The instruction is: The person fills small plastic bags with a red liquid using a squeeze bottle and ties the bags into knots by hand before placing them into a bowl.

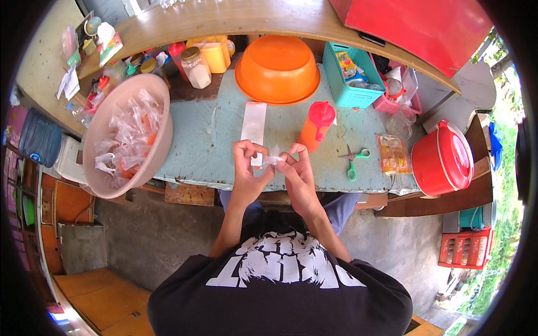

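Note:
Between my two hands, near the table's front edge, is a small clear plastic bag (273, 160). My left hand (251, 168) pinches its left side with thumb and fingertips, and my right hand (296, 174) pinches its right side. The bag's contents cannot be made out. Just beyond my left hand lies a flat whitish plastic packet (254, 122). An orange squeeze bottle or tumbler with a red lid (317, 126) stands beyond my right hand. Scissors with green handles (354, 161) lie spread to the right. At left, a pink basin (165, 138) holds many knotted plastic bags with orange contents.
An upturned orange basin (277, 69) sits at the back, beside a teal basket (357, 95). On the right are a yellow-orange packet (394, 154) and a red lidded container (439, 159). A jar of white powder (196, 71) stands back left, under a wooden shelf (235, 19).

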`<action>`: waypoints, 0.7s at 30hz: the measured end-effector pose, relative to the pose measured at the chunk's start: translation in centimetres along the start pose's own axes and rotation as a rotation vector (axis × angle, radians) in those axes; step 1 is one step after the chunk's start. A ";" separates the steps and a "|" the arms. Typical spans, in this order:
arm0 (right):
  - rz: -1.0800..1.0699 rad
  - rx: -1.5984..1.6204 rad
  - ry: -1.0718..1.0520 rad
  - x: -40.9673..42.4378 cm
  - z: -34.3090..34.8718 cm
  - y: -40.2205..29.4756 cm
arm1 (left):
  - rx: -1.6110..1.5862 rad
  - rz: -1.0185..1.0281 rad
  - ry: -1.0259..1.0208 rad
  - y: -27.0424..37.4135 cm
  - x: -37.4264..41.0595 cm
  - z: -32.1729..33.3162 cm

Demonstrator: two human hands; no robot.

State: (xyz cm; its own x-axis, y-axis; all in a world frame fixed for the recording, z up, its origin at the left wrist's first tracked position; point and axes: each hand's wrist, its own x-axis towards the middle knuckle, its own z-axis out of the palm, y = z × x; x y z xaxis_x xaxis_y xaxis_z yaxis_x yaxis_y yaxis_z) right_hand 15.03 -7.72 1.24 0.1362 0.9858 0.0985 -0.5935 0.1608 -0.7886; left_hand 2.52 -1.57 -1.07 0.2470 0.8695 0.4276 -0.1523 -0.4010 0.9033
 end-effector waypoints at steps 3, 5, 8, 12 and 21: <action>0.007 -0.044 -0.039 -0.2 0.1 -0.3 | 0.300 0.043 -0.017 1.0 -0.1 -0.3; -0.035 -0.119 -0.034 0.0 -0.7 0.5 | 0.401 0.079 0.064 1.8 0.2 0.3; -0.032 -0.115 -0.050 0.4 0.1 0.5 | 0.099 0.080 0.147 -0.4 -0.6 0.4; -0.203 -0.437 -0.010 0.7 -0.2 1.8 | 0.121 0.108 0.302 -0.5 -0.8 0.9; -0.388 -0.467 0.270 1.4 -0.8 3.3 | 0.400 0.252 0.301 1.3 0.3 1.7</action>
State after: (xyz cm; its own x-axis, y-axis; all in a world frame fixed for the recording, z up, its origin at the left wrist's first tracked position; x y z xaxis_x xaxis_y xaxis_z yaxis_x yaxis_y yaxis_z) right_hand 13.92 -5.87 -1.71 0.5007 0.8040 0.3207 -0.0637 0.4037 -0.9127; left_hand 4.00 -2.35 0.33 -0.0435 0.7530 0.6566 0.2185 -0.6341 0.7417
